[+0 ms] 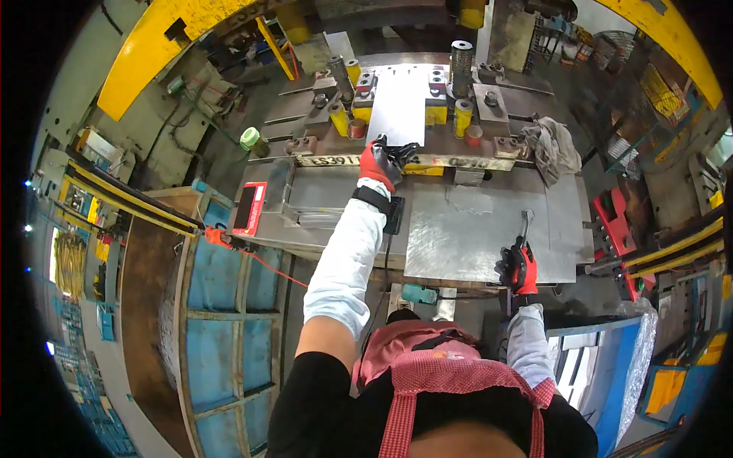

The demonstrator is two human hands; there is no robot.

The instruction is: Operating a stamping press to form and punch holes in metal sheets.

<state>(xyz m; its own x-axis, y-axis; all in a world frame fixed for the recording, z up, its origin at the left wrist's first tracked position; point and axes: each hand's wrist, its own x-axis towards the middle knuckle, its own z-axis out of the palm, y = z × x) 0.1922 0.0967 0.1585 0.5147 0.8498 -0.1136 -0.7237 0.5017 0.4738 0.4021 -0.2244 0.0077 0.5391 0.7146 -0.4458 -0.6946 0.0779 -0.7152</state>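
My left hand (385, 162), in a red and dark glove, is closed at the near edge of a bright metal sheet (398, 103). That sheet lies lengthwise over the die, between the guide posts of the press. My right hand (521, 267), gloved the same way, is closed round a slim silver wrench-like tool (527, 223) pointing away from me. Its far end looks rounded; the exact kind is unclear. Beneath the tool lies a wide flat metal plate (458, 237) on the press table.
Stacked metal sheets (317, 219) lie left of my forearm, beside a red-edged card (250, 208). A grey rag (551, 149) hangs at the right table corner. Guide posts (461, 67) flank the die. Blue racks (221, 275) stand left; a red stand (615, 221) is at right.
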